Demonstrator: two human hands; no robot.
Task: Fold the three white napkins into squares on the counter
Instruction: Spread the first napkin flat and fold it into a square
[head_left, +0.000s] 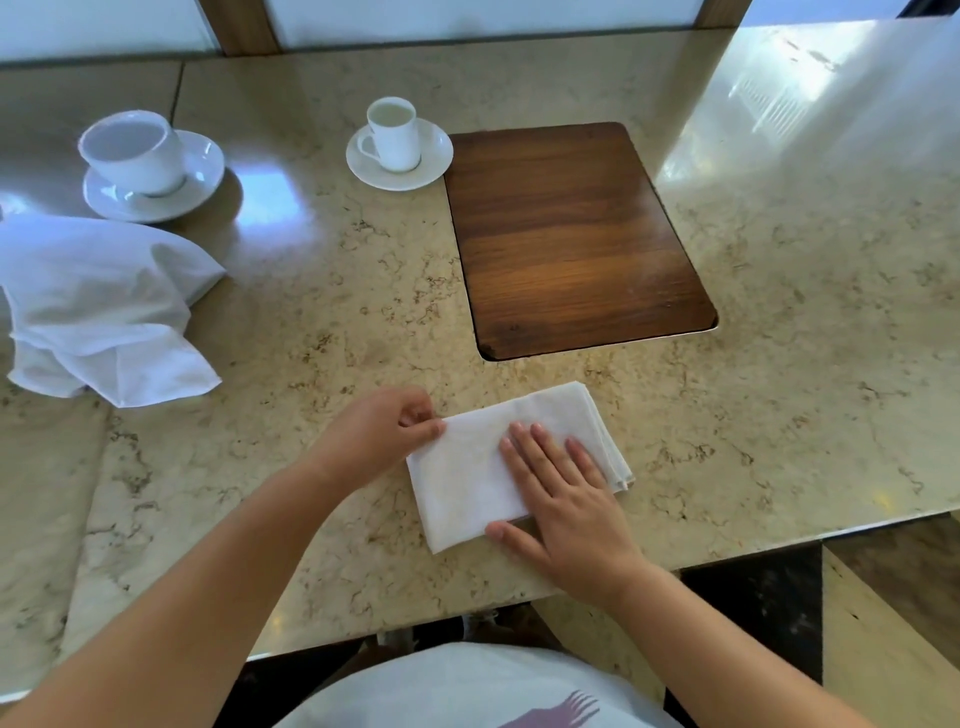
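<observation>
A white napkin (467, 467), folded into a squarish rectangle, lies on the beige stone counter (322, 322) near the front edge. My right hand (561, 499) lies flat on its right half, fingers straight and pressing down. My left hand (379, 431) pinches the napkin's far left corner between thumb and curled fingers. A heap of loose, crumpled white napkins (98, 312) lies at the left side of the counter; how many are in it I cannot tell.
A dark wooden board (571, 234) is set into the counter behind the folded napkin. A small white cup on a saucer (397, 140) stands at its left corner. A larger cup and saucer (145, 161) stands far left, behind the heap. The counter's front edge runs just below my hands.
</observation>
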